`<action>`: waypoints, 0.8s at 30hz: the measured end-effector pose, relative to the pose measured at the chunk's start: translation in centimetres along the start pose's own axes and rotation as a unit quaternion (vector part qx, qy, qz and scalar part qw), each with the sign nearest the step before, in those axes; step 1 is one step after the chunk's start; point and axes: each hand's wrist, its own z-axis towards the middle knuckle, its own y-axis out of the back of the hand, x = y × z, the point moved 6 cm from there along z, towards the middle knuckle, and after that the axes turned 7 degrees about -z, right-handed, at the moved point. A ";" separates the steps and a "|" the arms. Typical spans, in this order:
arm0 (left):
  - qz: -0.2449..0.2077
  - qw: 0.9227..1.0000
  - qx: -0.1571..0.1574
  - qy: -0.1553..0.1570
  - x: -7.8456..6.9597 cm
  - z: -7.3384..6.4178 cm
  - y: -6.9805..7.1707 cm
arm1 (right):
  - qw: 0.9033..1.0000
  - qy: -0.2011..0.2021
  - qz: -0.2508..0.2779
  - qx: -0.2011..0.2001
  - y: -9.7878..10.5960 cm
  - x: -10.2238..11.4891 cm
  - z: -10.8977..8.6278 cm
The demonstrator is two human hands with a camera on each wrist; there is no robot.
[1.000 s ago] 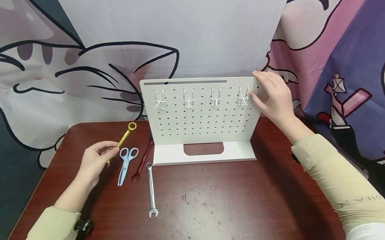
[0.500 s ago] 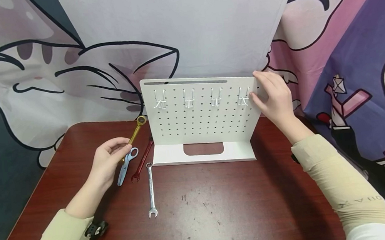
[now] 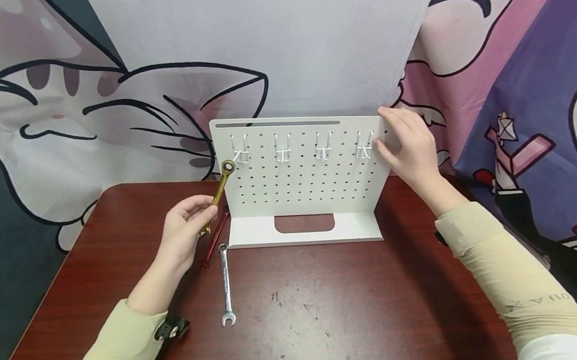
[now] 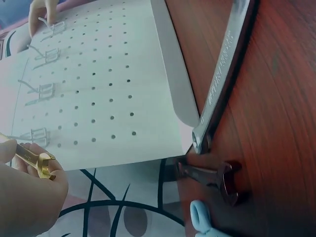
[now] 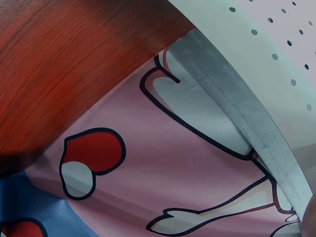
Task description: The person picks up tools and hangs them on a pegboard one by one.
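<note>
- A person's two hands work over a dark reddish-brown worktop [image 3: 331,303]; both arms wear pale yellow-green sleeves [image 3: 121,341].
- Left hand [image 3: 181,234]: its grip pinches a gold-coloured wrench [image 3: 221,189] between thumb and fingers, held up off the worktop at a slant.
- The wrench's ring end points up and overlaps the left edge of a white pegboard [image 3: 304,178] in the head view, just below the leftmost of four white wire hooks [image 3: 324,151]; whether it touches the hook I cannot tell. Its lower, forked end shows beyond the hand in the left wrist view.
- Right hand [image 3: 411,145]: its grip grasps the pegboard's upper right corner, thumb on the front face, forefinger at the top edge.
- The pegboard stands upright on a flat white foot with a rounded cut-out. The hooks sit in a row across the upper part, above rows of small holes.
- Left of the foot, a red wrench [image 3: 217,240] lies slanted on the worktop, partly behind the left hand in the head view.
- Nearer the person lies a silver wrench [image 3: 226,284], its ring end by the foot's front left corner.
- Light blue scissors [image 4: 207,231] show partly in the left wrist view, beside the red wrench.
- Behind hangs printed cloth [image 3: 337,36] with cartoon figures.
</note>
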 end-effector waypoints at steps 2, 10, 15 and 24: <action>-0.004 1.000 -0.001 0.003 0.2 0.3 -0.1 | 1.000 0.001 0.000 -0.001 0.0 0.0 0.0; -0.023 1.000 -0.010 0.011 1.0 1.3 -0.4 | 1.000 0.006 0.000 -0.008 0.1 0.1 0.1; -0.018 0.999 -0.021 0.019 1.7 1.9 -0.4 | 1.000 0.002 -0.002 -0.001 0.0 0.1 0.0; -0.023 0.999 -0.019 0.040 3.0 2.9 -0.8 | 1.000 0.000 0.001 -0.002 0.0 0.0 0.0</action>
